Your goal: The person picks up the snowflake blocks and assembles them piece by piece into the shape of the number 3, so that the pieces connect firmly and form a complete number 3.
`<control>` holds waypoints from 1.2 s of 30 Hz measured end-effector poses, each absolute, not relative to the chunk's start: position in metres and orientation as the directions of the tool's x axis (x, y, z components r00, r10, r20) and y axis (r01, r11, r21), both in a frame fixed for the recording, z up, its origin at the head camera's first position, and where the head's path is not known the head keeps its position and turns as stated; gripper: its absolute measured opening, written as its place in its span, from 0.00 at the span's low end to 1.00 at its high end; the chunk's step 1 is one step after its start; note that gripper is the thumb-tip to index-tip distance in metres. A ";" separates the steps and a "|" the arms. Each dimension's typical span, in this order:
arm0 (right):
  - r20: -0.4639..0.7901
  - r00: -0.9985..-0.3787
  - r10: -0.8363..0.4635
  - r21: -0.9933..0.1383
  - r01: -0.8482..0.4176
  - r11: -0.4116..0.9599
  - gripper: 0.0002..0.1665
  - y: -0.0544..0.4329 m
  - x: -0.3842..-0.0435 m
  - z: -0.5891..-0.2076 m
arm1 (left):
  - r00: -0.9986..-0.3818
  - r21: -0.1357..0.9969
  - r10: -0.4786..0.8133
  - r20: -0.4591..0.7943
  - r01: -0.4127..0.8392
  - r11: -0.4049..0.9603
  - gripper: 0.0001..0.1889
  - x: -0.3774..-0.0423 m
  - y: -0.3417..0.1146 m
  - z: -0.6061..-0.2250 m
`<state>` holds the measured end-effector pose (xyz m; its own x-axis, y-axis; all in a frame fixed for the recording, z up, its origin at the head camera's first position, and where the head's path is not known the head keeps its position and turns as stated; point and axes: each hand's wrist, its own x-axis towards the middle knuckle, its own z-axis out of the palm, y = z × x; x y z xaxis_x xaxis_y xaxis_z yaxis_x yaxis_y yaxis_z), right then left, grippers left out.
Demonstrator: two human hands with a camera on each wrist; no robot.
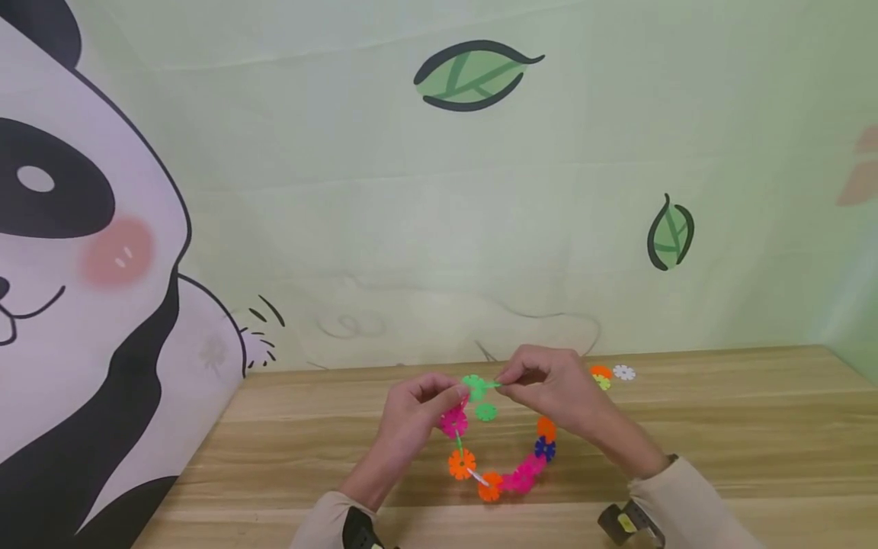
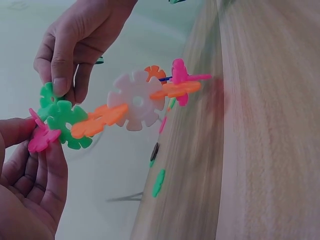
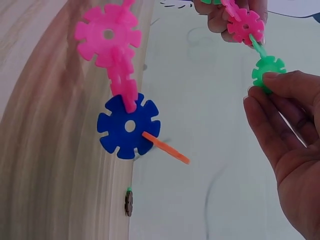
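Left of the disc chain (image 1: 524,474), the head view's edge cropped the panda (image 1: 110,305); far right, a red shape (image 1: 860,181). At the chain's end, the right hand (image 1: 559,389) partly covered a green disc (image 3: 267,65).

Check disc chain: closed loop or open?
Open: right-wrist view shows its orange end disc apart from the green disc the right hand pinches.

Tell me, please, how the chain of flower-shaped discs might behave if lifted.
The chain is probably light, as its discs look thin edge-on. It likely keeps some curve, since the orange end disc juts out unheld. Tugging might separate it: the discs seem joined only at narrow slots.
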<state>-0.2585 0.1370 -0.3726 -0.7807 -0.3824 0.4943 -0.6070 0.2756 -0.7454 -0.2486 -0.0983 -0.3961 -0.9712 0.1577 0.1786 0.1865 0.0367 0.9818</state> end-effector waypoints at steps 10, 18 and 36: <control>0.499 -0.782 -0.374 -0.746 -0.607 0.273 0.08 0.133 -0.258 -0.374 | -0.970 0.979 0.154 0.190 0.199 0.046 0.09 -0.250 -0.099 -0.396; 0.535 -0.760 -0.369 -0.713 -0.641 0.285 0.11 0.131 -0.258 -0.373 | -0.969 0.979 0.163 0.186 0.197 0.055 0.12 -0.251 -0.103 -0.395; 0.577 -0.800 -0.164 -0.690 -0.585 0.426 0.09 0.136 -0.263 -0.379 | -0.977 0.976 0.095 0.193 0.201 0.087 0.14 -0.258 -0.108 -0.400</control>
<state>-0.2630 0.1358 -0.3794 -0.7999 -0.1636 0.5774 -0.5852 0.4260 -0.6900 -0.2584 -0.1076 -0.3996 -0.9765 0.0955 0.1931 0.2015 0.0874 0.9756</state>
